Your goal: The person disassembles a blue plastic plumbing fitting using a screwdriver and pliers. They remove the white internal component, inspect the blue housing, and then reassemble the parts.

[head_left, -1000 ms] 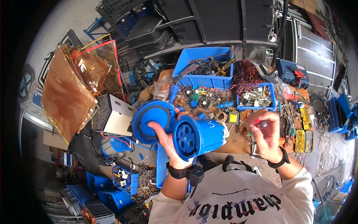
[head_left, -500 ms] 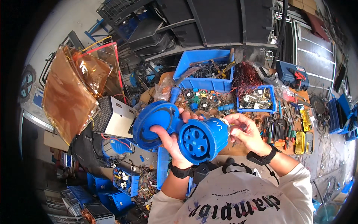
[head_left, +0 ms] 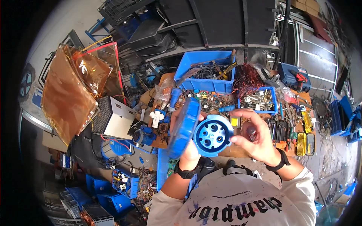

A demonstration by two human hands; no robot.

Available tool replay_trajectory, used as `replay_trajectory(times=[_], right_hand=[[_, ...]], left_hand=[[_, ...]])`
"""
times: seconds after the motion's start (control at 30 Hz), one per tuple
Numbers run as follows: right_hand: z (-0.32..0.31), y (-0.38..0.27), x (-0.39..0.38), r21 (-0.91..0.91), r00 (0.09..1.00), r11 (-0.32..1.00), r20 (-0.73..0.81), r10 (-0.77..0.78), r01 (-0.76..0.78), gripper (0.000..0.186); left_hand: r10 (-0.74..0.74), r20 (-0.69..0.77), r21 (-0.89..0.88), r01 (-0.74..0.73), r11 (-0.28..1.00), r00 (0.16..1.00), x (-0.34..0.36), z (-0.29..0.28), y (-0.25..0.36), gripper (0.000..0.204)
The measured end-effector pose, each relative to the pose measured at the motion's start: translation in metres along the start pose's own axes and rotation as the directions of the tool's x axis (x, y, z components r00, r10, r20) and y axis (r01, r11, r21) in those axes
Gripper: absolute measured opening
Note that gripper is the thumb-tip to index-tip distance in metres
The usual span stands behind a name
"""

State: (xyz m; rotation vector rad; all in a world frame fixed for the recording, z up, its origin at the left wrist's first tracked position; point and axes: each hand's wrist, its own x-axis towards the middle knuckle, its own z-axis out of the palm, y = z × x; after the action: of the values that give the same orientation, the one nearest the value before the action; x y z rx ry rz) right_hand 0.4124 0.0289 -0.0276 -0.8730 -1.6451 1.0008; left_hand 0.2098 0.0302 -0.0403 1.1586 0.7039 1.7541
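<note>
My left hand (head_left: 190,152), partly hidden behind a blue round lid (head_left: 183,128), grips the blue socket housing attached to that lid. The lid stands nearly on edge at the left; the socket's face (head_left: 212,136), a round plate with several dark holes, is turned up toward me. My right hand (head_left: 254,141) is curled around a small dark object (head_left: 250,132), perhaps a tool seen end-on, with its thumb tip at the socket's right rim and its index finger stretched above. Under both hands is a cluttered wooden bench (head_left: 235,150).
Behind are a large blue crate (head_left: 205,84) and a smaller bin of metal parts (head_left: 257,110). Hand tools (head_left: 283,132) and yellow cases (head_left: 301,145) lie to the right. A white-and-grey box (head_left: 118,118) and amber sheets (head_left: 68,101) stand at the left. Blue bins (head_left: 117,197) crowd the lower left.
My left hand has turned the socket so its holed face points more upward, and the lid has swung edge-on. My right hand came in toward the socket, then shifted slightly outward around it.
</note>
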Motion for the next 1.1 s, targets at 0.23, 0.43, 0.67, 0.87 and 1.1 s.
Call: replay_trajectory(times=[0.23, 0.43, 0.67, 0.87, 1.1], right_hand=[[0.007, -0.034, 0.0, -0.449, 0.979, 0.872, 0.139, -0.149, 0.196, 0.038], [0.018, -0.031, 0.005, -0.588, 0.975, 0.789, 0.215, -0.062, 0.18, 0.043], [0.018, -0.03, 0.01, -0.585, 0.956, 0.783, 0.289, -0.043, 0.212, 0.046], [0.02, -0.034, 0.015, -0.622, 0.955, 0.747, 0.291, -0.058, 0.235, 0.041], [0.02, -0.022, 0.018, -0.517, 0.967, 0.833, 0.239, -0.084, 0.2, 0.039]], left_hand=[[0.179, -0.053, 0.339, -0.151, 0.929, 0.982, 0.003, -0.004, -0.015, 0.035], [0.199, 0.025, 0.518, -0.183, 0.836, 0.98, 0.001, 0.012, 0.004, 0.034], [0.157, -0.014, 0.435, -0.135, 0.89, 0.988, -0.002, 0.015, 0.005, 0.034], [0.133, -0.046, 0.423, -0.101, 0.901, 0.99, 0.001, 0.012, 0.0, 0.042], [0.188, 0.022, 0.51, -0.173, 0.843, 0.982, 0.004, 0.023, 0.005, 0.033]])
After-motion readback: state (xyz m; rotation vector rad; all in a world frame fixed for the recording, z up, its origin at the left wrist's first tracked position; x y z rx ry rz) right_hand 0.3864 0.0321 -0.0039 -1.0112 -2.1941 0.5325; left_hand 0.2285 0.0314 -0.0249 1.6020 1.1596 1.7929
